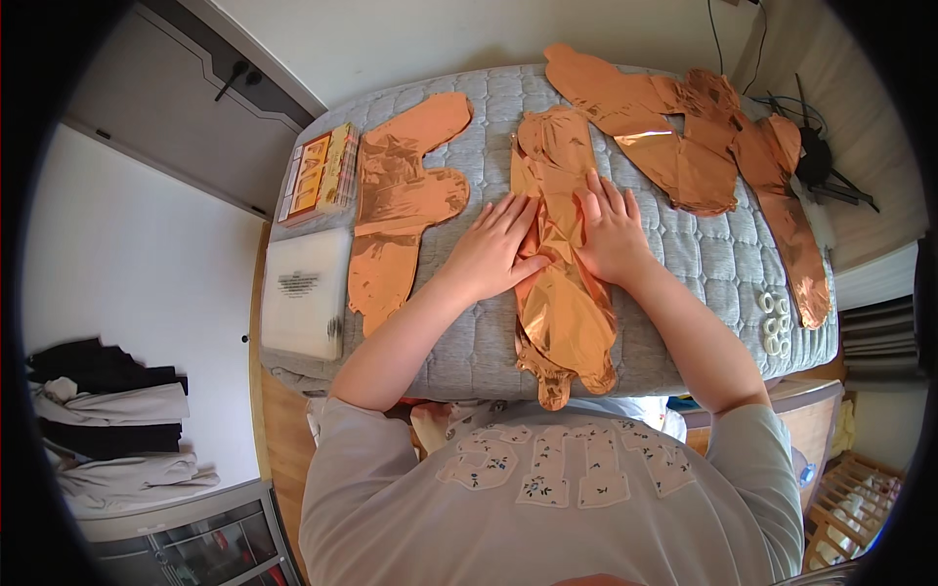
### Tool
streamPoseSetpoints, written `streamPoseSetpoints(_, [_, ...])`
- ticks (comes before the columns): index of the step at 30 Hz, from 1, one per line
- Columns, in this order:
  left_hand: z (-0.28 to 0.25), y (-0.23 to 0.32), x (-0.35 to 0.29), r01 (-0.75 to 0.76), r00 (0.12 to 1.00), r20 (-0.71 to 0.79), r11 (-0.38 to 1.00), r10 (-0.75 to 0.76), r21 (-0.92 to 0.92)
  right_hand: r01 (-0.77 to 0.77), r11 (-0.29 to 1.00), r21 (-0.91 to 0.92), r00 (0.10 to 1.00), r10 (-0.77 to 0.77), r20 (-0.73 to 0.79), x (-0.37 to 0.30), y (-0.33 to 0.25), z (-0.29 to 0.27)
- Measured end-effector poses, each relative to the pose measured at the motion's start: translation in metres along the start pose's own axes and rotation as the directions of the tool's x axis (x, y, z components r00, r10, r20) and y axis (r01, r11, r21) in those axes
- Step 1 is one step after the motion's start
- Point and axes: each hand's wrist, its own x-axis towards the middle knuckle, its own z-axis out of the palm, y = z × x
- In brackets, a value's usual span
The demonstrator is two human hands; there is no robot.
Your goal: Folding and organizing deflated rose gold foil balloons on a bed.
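Note:
A deflated copper-coloured foil balloon [564,314], folded lengthwise into a long strip, lies on the quilted grey mattress [445,342] in front of me. My left hand [496,249] rests flat on its left edge, fingers stretched out and thumb toward the middle. On its right edge lies my right hand [613,230], palm down with the fingers extended. Between them the foil is creased and shiny. Another flat foil balloon [401,195] with rounded arms is spread to the left. More copper foil balloons [684,132] lie unfolded and overlapping at the far right.
Left of the balloons are a patterned box or book stack [320,174] and a clear plastic packet [305,293]. Several small tape rolls [774,324] sit near the right edge. A black router with antennas [816,156] stands by the right wall, and folded clothes [112,420] are at far left.

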Motion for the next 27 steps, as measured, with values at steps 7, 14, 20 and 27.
streamPoseSetpoints(7, [0.001, 0.0, 0.003, -0.046, 0.993, -0.109, 0.999, 0.046, 0.005, -0.088, 0.964, 0.252, 0.996, 0.084, 0.03, 0.01, 0.006, -0.005])
streamPoseSetpoints(14, [-0.008, 0.005, 0.002, -0.053, 0.988, -0.141, 0.996, 0.064, 0.078, 0.001, 0.947, 0.32, 0.993, 0.036, -0.111, 0.018, 0.024, 0.004])
streamPoseSetpoints(20, [0.001, -0.001, 0.005, -0.108, 0.981, -0.158, 0.994, 0.111, 0.027, 0.004, 0.948, 0.317, 0.992, 0.037, -0.125, 0.017, 0.024, -0.003])
streamPoseSetpoints(27, [0.009, -0.008, 0.007, -0.108, 0.991, -0.081, 0.994, 0.11, 0.02, -0.012, 0.946, 0.324, 0.994, 0.046, -0.098, 0.018, 0.024, -0.009])
